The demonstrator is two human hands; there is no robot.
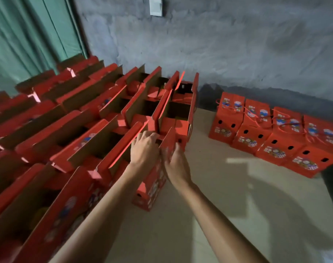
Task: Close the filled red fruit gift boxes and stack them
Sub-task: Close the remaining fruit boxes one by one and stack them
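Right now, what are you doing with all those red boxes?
A person is working at one open red box at the edge of a big block of open boxes. The left hand reaches over its top edge, and the right hand presses on its raised flap. A row of closed boxes already stands by the grey wall, on the floor.
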